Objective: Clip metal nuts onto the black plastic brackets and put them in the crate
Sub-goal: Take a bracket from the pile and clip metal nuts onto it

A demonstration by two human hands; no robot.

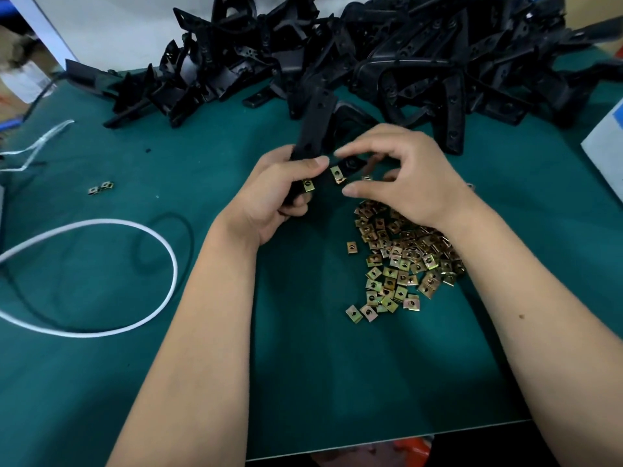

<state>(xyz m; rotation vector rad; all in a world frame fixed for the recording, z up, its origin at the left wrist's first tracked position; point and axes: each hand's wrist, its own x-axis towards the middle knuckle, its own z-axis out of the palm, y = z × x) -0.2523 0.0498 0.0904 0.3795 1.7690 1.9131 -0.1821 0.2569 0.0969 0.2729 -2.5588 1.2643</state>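
Note:
My left hand (276,190) grips a black plastic bracket (315,126) whose long arm rises toward the far pile. Two brass-coloured metal nuts are clipped on the bracket's near edge, one (308,185) by my left thumb, another (337,174) in the middle. My right hand (401,176) hovers over the bracket's right end with thumb and forefinger curled; a third nut (366,178) shows between its fingers. A heap of loose metal nuts (401,261) lies on the green mat under my right wrist. No crate is in view.
A big pile of black brackets (387,59) fills the far side of the green mat (168,382). A white cable loop (135,227) and a black one lie left. Two stray nuts (100,188) sit far left. A white and blue box (606,143) stands right.

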